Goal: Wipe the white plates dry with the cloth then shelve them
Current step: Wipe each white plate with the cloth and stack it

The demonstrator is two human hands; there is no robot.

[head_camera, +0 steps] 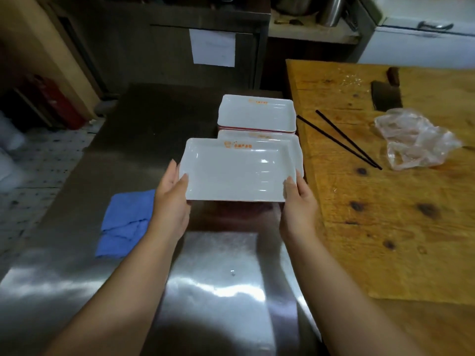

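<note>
Head cam is showing both hands gripping a white rectangular plate (237, 170) over the steel counter (213, 278), left hand (171, 201) and right hand (299, 201) pinching its near corners. Blue cloth (126, 222) is lying just left, plate stacks (255, 115) sitting behind.

My feed is dim and soft. Overhead light glares off the steel tabletop (218, 286) at six o'clock and glints on the white plate (239, 173). At twelve o'clock everything sinks into shadow. Edges bow outward; fine detail smears throughout.
</note>
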